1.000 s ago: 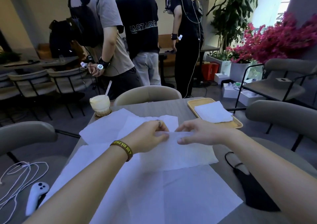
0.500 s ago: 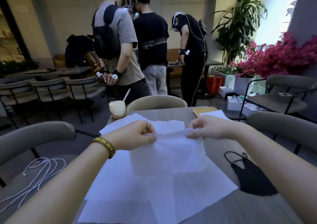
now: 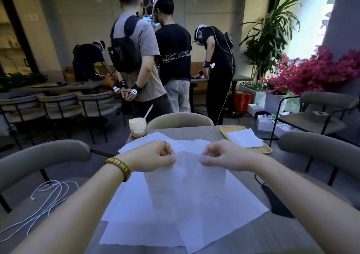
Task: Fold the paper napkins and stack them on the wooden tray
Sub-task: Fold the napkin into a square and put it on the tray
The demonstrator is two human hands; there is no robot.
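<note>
Napkin (image 3: 185,177) is pinched at its top edge by left hand (image 3: 153,156) and right hand (image 3: 226,156), tray (image 3: 227,130) seen beyond right grip.

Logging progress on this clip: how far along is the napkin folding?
Done: a folded napkin lies on the wooden tray. In hand: the left grip and right grip pinch the top edge of the held napkin, raised above the others. Left: several unfolded napkins lie spread on the table, not yet folded or stacked.
</note>
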